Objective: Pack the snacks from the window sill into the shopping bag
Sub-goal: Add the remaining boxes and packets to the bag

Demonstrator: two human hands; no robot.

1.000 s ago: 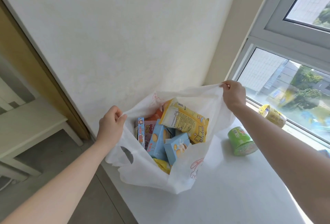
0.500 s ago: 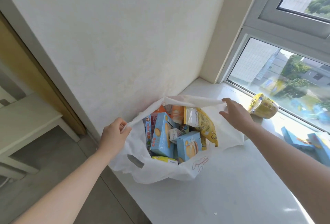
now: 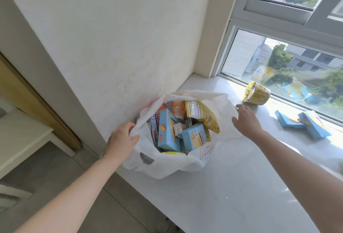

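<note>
Shopping bag (image 3: 167,167) shares the sill (image 3: 232,186) with one yellow cup (image 3: 257,93), two blue boxes (image 3: 313,128).

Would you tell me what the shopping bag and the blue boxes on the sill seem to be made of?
The shopping bag looks like thin white plastic or non-woven fabric, matte: it slumps and creases softly. The blue boxes look like printed cardboard, slightly glossy: flat faces, crisp edges.

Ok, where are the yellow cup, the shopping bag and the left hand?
yellow cup (image 3: 259,95): head view, on its side wall.
shopping bag (image 3: 167,166): head view, on its front wall.
left hand (image 3: 120,140): head view, on the back of the hand.
</note>
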